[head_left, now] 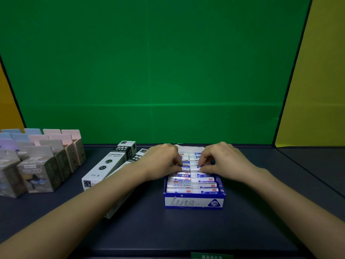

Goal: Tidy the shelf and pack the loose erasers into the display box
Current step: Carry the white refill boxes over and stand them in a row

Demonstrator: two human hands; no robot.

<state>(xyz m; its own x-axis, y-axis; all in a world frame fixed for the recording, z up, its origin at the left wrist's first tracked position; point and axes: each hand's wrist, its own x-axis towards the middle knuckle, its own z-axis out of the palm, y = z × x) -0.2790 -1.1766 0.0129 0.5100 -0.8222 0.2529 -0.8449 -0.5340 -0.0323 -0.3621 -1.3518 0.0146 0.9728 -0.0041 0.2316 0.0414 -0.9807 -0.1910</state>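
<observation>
A blue and white display box [194, 202] marked 2B stands on the dark shelf, right of centre. Two rows of white erasers with blue sleeves [192, 182] lie packed inside it. My left hand [160, 161] rests over the left row, its fingertips pinching an eraser [185, 168] in the middle of the box. My right hand [222, 159] is over the right row, with its fingertips pressed on the neighbouring eraser [195, 167]. The hands hide the erasers at the back sides of the box.
Two long white and black refill boxes [110, 163] lie just left of the display box, partly under my left forearm. Rows of small pastel cartons [41, 157] fill the left end of the shelf. A green wall stands behind, with yellow panels at both sides.
</observation>
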